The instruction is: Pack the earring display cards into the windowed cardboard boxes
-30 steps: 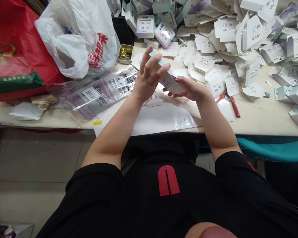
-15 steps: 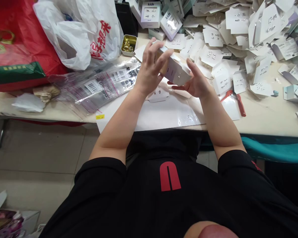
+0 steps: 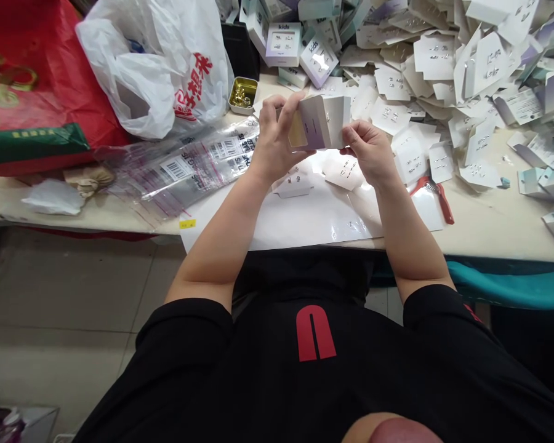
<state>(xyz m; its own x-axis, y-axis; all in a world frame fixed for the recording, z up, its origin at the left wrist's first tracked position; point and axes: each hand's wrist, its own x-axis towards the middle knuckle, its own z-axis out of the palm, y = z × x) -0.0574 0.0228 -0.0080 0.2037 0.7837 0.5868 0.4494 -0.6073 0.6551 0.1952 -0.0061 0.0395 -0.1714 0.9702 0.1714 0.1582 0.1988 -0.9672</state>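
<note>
My left hand (image 3: 272, 144) is wrapped around a small lilac-and-white cardboard box (image 3: 312, 125), held just above the table. From the box's right side a pale card (image 3: 336, 117) sticks out, with a small mark on its face. My right hand (image 3: 370, 149) pinches the lower right edge of that card between thumb and fingers. How far the card sits inside the box cannot be seen. Below my hands, white earring cards (image 3: 344, 172) with small metal pieces lie on a glossy white sheet (image 3: 300, 224).
Red-handled pliers (image 3: 444, 203) lie right of my right forearm. A heap of earring cards (image 3: 436, 55) and boxes (image 3: 283, 44) fills the back right. Further left are a small tin (image 3: 242, 95) of gold-coloured pieces, clear plastic bags (image 3: 180, 169), a white bag (image 3: 129, 80) and a red bag (image 3: 37, 74).
The box has turned so its side faces me more upright. My right hand has gone from spread fingers beside the box to a pinch on the card at its right side.
</note>
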